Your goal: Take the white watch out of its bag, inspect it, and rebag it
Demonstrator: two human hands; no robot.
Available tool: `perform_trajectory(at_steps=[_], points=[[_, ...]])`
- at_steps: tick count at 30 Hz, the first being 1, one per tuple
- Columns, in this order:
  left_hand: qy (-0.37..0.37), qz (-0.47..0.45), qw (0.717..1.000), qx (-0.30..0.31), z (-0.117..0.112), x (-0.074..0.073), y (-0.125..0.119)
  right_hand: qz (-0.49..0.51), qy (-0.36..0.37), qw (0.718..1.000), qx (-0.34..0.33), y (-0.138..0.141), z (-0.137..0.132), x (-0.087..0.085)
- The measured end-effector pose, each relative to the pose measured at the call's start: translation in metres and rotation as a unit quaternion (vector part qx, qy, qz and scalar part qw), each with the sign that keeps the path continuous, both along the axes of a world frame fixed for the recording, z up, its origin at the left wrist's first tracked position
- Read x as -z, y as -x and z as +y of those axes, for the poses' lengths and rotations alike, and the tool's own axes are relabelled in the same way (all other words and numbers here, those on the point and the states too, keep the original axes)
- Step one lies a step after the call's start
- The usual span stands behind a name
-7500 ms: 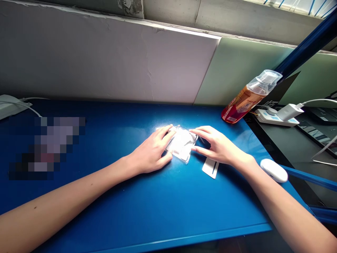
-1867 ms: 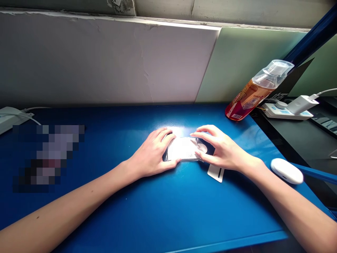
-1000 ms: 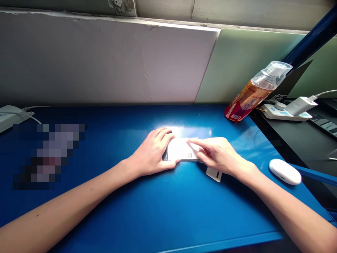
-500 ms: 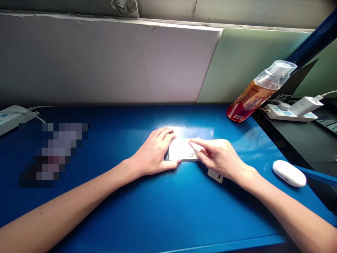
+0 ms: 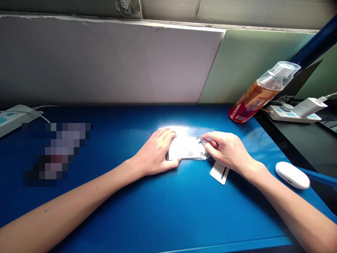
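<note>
A flat rectangular device with a glossy white sheet (image 5: 185, 149) on top lies on the blue table (image 5: 168, 211); the sheet carries a small printed code. My left hand (image 5: 155, 154) grips the device's left end, thumb at the near edge and fingers over the far edge. My right hand (image 5: 226, 149) pinches a small clear tab at the sheet's right end between thumb and forefinger. A small white card (image 5: 220, 172) with a dark slot lies just under my right wrist.
An orange-red bottle with a clear cap (image 5: 260, 96) leans at the back right. Beside it sits a white power strip with a charger (image 5: 297, 111). A white oval case (image 5: 292, 174) rests at the right edge. Another power strip (image 5: 13, 117) is at far left. A wall panel rises behind.
My right hand has slid from the middle of the sheet to its right end and closed into a pinch on the tab. My left hand has kept its hold.
</note>
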State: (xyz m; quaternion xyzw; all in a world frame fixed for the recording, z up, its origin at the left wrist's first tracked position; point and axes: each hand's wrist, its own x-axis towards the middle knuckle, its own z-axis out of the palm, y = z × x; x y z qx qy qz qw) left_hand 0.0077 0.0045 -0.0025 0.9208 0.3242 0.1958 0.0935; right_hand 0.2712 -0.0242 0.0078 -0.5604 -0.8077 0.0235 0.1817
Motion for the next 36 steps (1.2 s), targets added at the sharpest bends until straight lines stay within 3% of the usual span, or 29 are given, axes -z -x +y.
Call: perform_trajectory(at_steps=[3,12,19,28,36], points=[[0.003,-0.002,1.0,-0.001,-0.0001,-0.0003,-0.0002,-0.006,-0.029,0.999,-0.026,-0.0013,0.001,0.0008],[0.0,0.005,1.0,-0.003,-0.001,0.0006,0.0002,0.054,-0.014,0.992,-0.115,0.0002,0.0019,0.0014],[-0.022,0.023,0.999,0.005,-0.0014,0.0011,0.0003,0.104,0.028,0.987,-0.118,0.0007,0.0037,0.0034],[-0.016,0.019,1.0,-0.001,0.0004,0.0015,0.0011,0.184,0.03,0.977,-0.106,0.0032,0.0041,0.0031],[-0.014,0.016,1.0,0.013,0.0011,-0.0006,0.0006,0.11,0.043,0.986,-0.116,0.003,0.003,0.0032]])
